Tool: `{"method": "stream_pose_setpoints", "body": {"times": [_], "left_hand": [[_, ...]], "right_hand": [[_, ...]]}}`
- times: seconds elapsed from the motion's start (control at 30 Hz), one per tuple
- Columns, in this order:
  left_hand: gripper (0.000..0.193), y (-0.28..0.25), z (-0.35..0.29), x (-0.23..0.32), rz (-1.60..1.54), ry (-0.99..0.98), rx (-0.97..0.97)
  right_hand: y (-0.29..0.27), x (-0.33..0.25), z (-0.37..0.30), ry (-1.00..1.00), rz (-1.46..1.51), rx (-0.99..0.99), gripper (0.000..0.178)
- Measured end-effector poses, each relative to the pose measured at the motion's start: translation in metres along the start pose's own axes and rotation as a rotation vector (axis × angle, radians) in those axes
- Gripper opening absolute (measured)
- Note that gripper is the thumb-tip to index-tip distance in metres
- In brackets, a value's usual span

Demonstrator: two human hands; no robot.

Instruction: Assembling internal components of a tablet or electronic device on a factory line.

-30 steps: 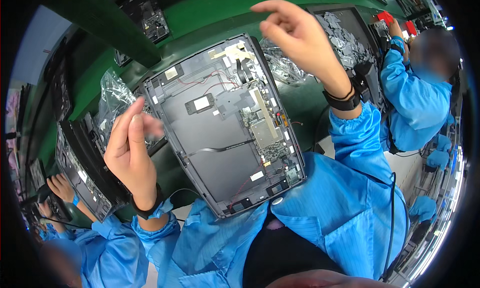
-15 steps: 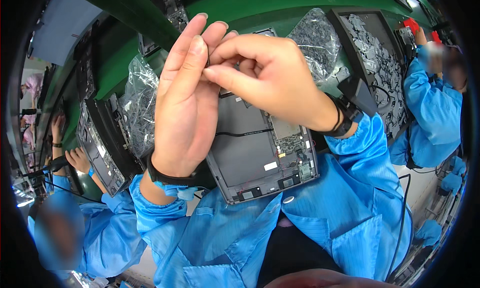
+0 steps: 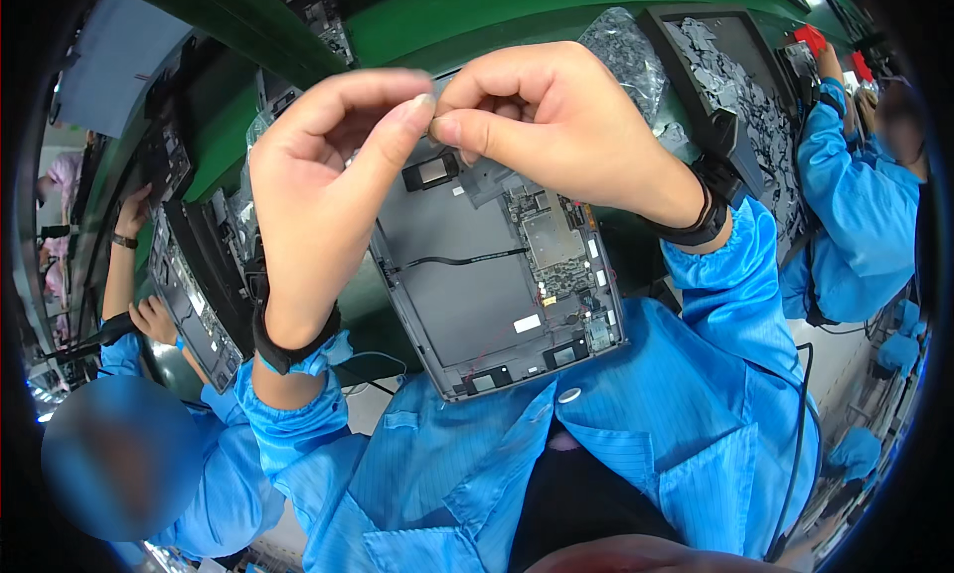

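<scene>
Pinching together above the open device, the left hand (image 3: 318, 190) and the right hand (image 3: 556, 126) meet fingertip to fingertip, each closed to a fine pinch on what looks like a small, thin, translucent strip of film or tape (image 3: 434, 126); it is too slight to tell for sure, and how much of it each hand has cannot be made out. Below them lies the flat grey rectangular device chassis with its back cover off (image 3: 487, 275), resting at a tilt on the green worktop (image 3: 447, 16) near its front edge, close to the person's chest. Its inside is mostly smooth matt grey plate, crossed by a thin black cable (image 3: 462, 262), with a small green circuit board (image 3: 552, 245) carrying a dull metal shield toward its right side and small dark modules along the near edge. A delicate piece like this is best handled, in my judgement, by its edges only, kept taut and away from the board until it is lined up. Both wrists wear black bands, and the sleeves are crisp blue striped cloth. Crinkled silvery plastic bags (image 3: 621, 51) lie toward the worktop's far right edge beside a black tray of grey parts (image 3: 735, 86), and co-workers in blue sit at either side.
</scene>
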State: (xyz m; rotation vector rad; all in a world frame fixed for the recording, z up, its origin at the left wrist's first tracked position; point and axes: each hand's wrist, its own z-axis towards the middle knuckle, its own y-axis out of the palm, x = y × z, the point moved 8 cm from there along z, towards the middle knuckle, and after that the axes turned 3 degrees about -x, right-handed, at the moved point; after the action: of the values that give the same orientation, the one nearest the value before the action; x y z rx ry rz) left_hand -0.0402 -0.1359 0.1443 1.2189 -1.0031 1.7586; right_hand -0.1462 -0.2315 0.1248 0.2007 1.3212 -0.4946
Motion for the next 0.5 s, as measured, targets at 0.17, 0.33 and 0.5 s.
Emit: {"method": "stream_pose_setpoints", "body": {"times": [0.17,0.33,0.5], "left_hand": [[0.018,0.0,0.011,-0.006,0.087,0.02,0.036],[0.018,0.009,0.026,-0.011,-0.262,0.053,0.025],[0.021,0.007,0.04,-0.005,0.123,0.106,-0.042]], "right_hand": [[-0.018,-0.026,0.0,-0.2,-0.394,0.192,0.012],[-0.028,-0.048,-0.006,-0.623,-0.63,0.357,0.007],[-0.037,-0.053,0.001,-0.56,-0.814,0.29,0.008]]}}
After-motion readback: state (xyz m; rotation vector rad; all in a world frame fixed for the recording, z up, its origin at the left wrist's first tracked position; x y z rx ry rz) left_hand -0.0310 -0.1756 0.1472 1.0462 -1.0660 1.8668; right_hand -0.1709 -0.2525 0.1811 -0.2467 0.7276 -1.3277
